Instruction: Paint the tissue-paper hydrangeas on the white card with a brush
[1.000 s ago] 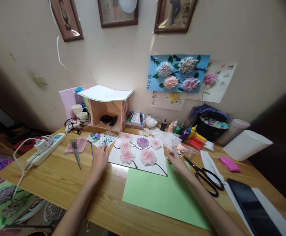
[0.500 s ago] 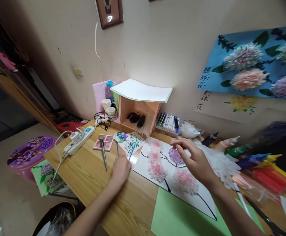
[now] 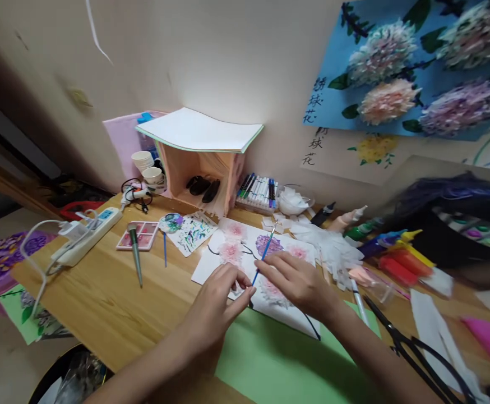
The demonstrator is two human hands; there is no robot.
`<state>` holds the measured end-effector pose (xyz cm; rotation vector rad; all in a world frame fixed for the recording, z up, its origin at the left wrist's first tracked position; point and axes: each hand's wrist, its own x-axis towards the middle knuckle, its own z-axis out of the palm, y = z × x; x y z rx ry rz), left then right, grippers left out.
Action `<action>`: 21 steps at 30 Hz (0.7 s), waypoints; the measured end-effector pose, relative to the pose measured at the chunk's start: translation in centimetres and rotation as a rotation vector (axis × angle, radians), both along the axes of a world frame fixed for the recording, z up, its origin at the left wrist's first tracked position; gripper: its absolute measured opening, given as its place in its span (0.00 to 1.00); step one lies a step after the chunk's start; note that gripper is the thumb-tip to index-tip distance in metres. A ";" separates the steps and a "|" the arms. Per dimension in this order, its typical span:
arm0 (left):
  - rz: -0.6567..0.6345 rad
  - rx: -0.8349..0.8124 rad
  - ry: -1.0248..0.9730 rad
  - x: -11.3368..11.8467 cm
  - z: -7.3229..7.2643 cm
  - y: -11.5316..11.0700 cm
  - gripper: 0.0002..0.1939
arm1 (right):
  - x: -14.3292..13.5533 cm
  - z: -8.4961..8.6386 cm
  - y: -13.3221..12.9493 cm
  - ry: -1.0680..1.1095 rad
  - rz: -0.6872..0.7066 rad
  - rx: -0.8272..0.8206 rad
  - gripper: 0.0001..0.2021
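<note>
A thin blue paintbrush [image 3: 266,248] slants above the picture, bristle end pointing away from me. My left hand [image 3: 220,294] pinches its near end between thumb and forefinger. The fingers of my right hand [image 3: 299,283] close on the handle a little higher up; its thumb is hidden. Beneath both hands lies a white board [image 3: 205,268] with pink paper flowers [image 3: 231,253], a purple flower [image 3: 269,246] and black painted stems. My hands cover part of the board. Under its near edge is a green sheet [image 3: 270,359].
Left on the table are a second blue brush [image 3: 165,249], a thick-handled brush [image 3: 135,258], a pink palette [image 3: 148,238] and a paint-spotted paper [image 3: 190,233]. White tissue strips [image 3: 333,247], paint bottles [image 3: 366,227] and black scissors [image 3: 400,339] lie right. A power strip [image 3: 87,238] sits far left.
My left hand has picked up one blue paintbrush from beside the spotted paper and brought it over the board. My right hand has come down and closed on it. The view has shifted right.
</note>
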<state>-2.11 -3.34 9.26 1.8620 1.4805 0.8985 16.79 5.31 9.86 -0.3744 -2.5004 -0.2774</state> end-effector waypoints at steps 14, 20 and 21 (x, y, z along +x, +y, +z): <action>-0.124 0.587 0.071 -3.6 -7.4 5.6 0.17 | 5.9 -3.5 6.0 0.694 -0.445 -0.657 0.14; -0.070 0.490 -0.014 -4.4 -8.1 5.6 0.16 | 5.7 -4.7 6.5 0.621 -0.431 -0.751 0.13; -0.055 0.475 -0.028 -4.4 -8.2 5.6 0.16 | 5.7 -4.9 6.5 0.604 -0.430 -0.758 0.13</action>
